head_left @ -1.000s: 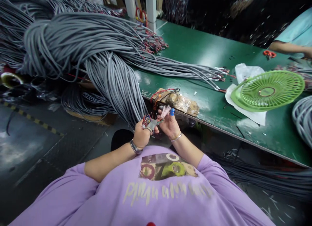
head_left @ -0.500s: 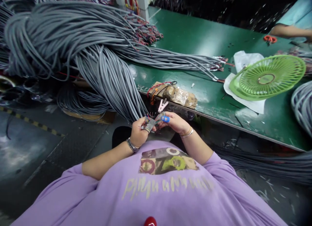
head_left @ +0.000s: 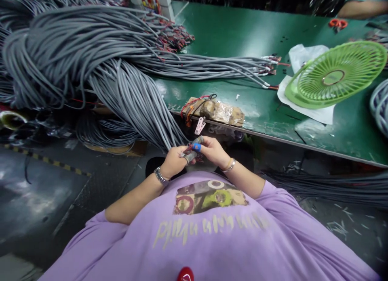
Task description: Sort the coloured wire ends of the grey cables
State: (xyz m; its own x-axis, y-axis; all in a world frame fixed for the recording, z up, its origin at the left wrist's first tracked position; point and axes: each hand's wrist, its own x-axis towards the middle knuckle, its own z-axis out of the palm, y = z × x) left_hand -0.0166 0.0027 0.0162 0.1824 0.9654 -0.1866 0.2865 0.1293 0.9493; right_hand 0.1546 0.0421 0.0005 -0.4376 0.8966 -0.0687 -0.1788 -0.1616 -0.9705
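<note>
Head view: wires (head_left: 190,148) between fingers of left hand (head_left: 175,162)

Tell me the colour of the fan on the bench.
The fan is bright green, seen in the head view.

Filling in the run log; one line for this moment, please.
left hand: holding wires | right hand: on same wires | pink clip: near table edge | green fan: on table

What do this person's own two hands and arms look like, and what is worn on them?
Both arms have lilac sleeves. The left hand wears a grey thumb wrap and, at the wrist, a silver-coloured link band, like a watch strap. The right hand wears a blue wrap, a grey finger covering, a silver-coloured bracelet and a thin yellowish band.
</note>
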